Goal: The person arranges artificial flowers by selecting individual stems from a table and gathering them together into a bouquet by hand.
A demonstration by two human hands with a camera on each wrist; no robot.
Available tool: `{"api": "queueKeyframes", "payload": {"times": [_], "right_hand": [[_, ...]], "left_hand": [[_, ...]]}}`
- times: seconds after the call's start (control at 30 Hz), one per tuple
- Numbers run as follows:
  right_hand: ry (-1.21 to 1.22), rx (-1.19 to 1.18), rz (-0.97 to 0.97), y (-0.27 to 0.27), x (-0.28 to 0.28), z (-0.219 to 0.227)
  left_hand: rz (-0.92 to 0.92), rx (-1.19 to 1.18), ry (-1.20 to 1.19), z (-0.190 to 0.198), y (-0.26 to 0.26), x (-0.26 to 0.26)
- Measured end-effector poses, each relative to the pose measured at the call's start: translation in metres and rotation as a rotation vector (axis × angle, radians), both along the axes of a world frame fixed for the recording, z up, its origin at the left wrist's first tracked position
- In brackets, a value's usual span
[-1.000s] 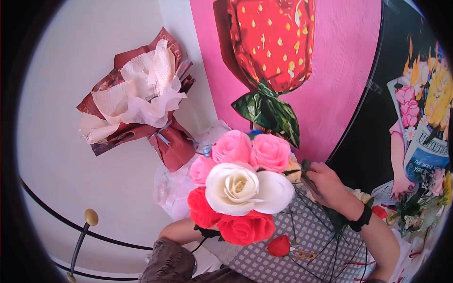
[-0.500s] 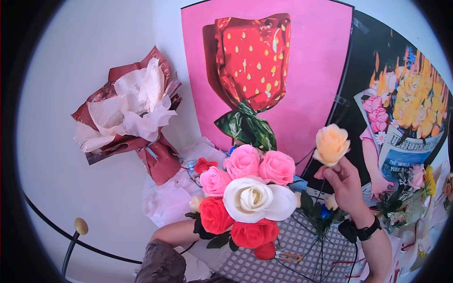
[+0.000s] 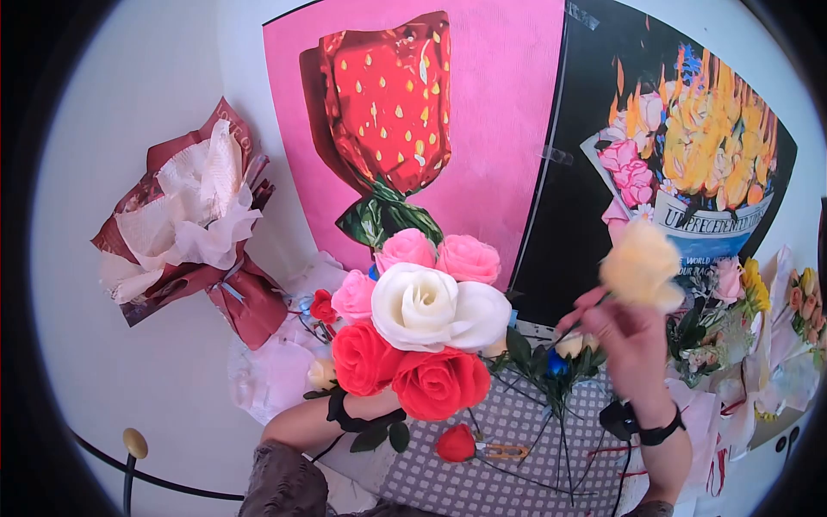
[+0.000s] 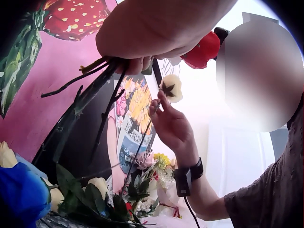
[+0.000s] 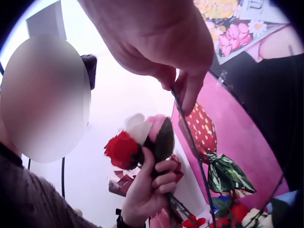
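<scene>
My left hand grips a bunch of artificial roses by their stems; in the head view the blooms hide it. The bunch has white, pink and red roses. Their dark stems stick out below that hand in the left wrist view. To the right of the bunch, my right hand pinches one cream rose by its stem, just under the bloom. This rose is held upright, and its long thin stem trails down in the right wrist view.
On the patterned table cloth lie a red rose, a wooden clip and several stems. A blue rose with leaves is behind. Burgundy wrapping paper leans at left; wrapped flowers stand at right, pictures behind.
My right hand has brought the cream rose out from behind the bunch, up and to the right. The bunch stays in my left hand. The head view has turned to the right.
</scene>
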State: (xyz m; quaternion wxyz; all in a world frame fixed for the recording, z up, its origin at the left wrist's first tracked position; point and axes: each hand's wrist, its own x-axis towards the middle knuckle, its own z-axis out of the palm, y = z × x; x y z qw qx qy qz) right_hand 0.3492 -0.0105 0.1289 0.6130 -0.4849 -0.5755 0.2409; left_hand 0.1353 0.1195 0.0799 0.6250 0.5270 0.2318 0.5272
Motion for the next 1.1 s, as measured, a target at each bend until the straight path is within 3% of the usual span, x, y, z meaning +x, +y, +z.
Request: {"api": "queueKeyframes", "payload": {"times": [0.1,0.17,0.23,0.3,0.43,0.63,0.7,0.73,0.77,0.83,0.87,0.9,0.97,1.03,1.1], "right_hand": [[-0.375,0.042,-0.029,-0.008,-0.012,-0.016],[-0.410,0.072,0.001,-0.001,-0.017,-0.030],[-0.322,0.013,0.014,0.004,-0.029,-0.029],[-0.427,0.059,0.043,0.008,-0.035,-0.027],[-0.399,-0.027,0.084,0.016,-0.038,-0.045],[-0.482,0.120,0.160,0.010,-0.037,-0.051],[-0.205,-0.065,0.148,0.002,-0.036,-0.054],[-0.431,0.043,0.119,-0.001,-0.032,-0.045],[-0.438,0.049,0.129,-0.005,-0.025,-0.043],[-0.809,0.079,-0.012,-0.014,-0.012,-0.040],[-0.775,-0.029,-0.012,-0.020,-0.013,-0.026],[-0.792,0.067,-0.107,-0.018,-0.010,-0.028],[-0.172,0.042,-0.179,-0.010,-0.020,-0.021],[-0.057,-0.024,-0.126,0.003,-0.012,-0.013],[-0.223,-0.260,-0.087,0.012,0.007,-0.022]], "left_hand": [[-0.007,0.000,0.018,-0.003,-0.004,-0.001],[-0.018,-0.012,0.037,-0.008,-0.008,-0.002],[-0.028,-0.018,0.054,-0.011,-0.011,-0.002],[-0.035,-0.019,0.066,-0.013,-0.013,-0.003],[-0.029,-0.005,0.073,-0.013,-0.011,-0.008],[0.018,0.041,0.047,-0.005,-0.004,-0.019],[0.041,0.056,0.038,-0.002,-0.001,-0.025],[0.052,0.063,0.034,-0.001,0.000,-0.028],[0.063,0.070,0.028,0.000,0.001,-0.032],[0.087,0.079,0.016,0.000,0.002,-0.038],[0.099,0.083,0.011,0.000,0.003,-0.041],[0.109,0.085,0.008,0.000,0.003,-0.045],[0.125,0.089,0.006,-0.001,0.002,-0.051],[0.135,0.088,0.010,-0.003,0.000,-0.056],[0.138,0.088,0.013,-0.005,-0.001,-0.059]]}}
